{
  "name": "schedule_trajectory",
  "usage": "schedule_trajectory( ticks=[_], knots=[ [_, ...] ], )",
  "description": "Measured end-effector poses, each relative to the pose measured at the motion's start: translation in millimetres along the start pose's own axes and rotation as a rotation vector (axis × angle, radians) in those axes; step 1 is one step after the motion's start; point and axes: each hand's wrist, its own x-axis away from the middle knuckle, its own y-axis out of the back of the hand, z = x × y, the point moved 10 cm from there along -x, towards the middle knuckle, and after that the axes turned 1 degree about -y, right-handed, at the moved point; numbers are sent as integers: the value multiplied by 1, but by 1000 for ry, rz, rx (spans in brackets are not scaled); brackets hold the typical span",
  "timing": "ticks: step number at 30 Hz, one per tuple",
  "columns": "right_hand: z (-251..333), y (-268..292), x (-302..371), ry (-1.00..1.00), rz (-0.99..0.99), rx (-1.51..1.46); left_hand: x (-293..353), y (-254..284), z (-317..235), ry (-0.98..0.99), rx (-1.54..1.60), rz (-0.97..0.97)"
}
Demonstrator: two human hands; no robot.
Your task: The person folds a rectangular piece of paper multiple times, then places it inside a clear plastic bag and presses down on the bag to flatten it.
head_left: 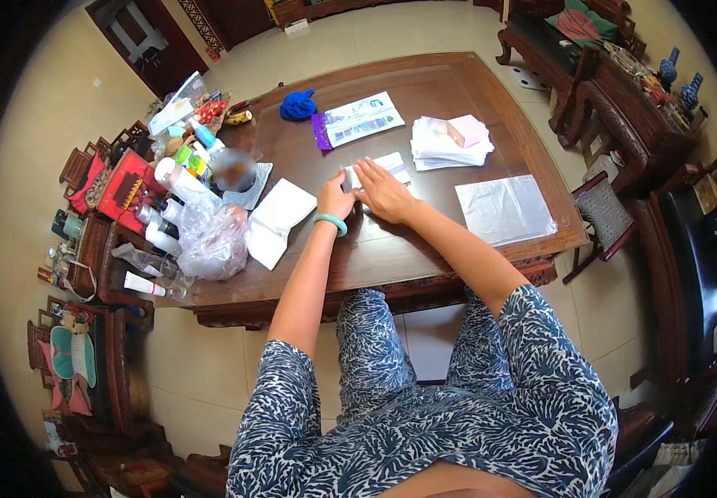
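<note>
A small folded white paper [395, 163] lies on the glossy wooden table in front of me. My right hand [381, 192] rests on it with the fingers stretched flat across its surface. Close against it is my left hand [336, 197], fingers curled at the paper's left edge and a green bangle [332, 222] round the wrist. The left fingertips are partly hidden. Beyond the hands lies a white and purple plastic packet [362, 120]. To the right stands a stack of white paper sheets [451, 148] with a pale pink piece [468, 131] on top.
A clear plastic sheet [505, 209] lies near the table's right edge. An opened white paper [279, 222] is left of my hands. Bottles, a clear plastic bag [215, 241] and a red box [128, 192] crowd the left side. A blue bundle [298, 105] sits far left.
</note>
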Motion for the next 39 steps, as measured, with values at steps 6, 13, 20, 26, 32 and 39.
schedule_trajectory(
  ticks=[6,13,20,26,32,39],
  knots=[
    [6,-12,14,-47,162,-50,5,2,8,19,-18,-9],
    [5,-12,32,-222,305,160,0,-5,15,-61,-94,-51],
    [4,-9,35,-322,320,202,3,2,17,-9,-168,-44],
    [-1,6,26,-328,177,256,27,17,-61,-404,-364,-182],
    [-12,9,23,-330,71,241,23,-11,-41,-412,-171,-10],
    [-34,6,33,-500,100,315,30,-19,-23,-393,-301,16]
  ],
)
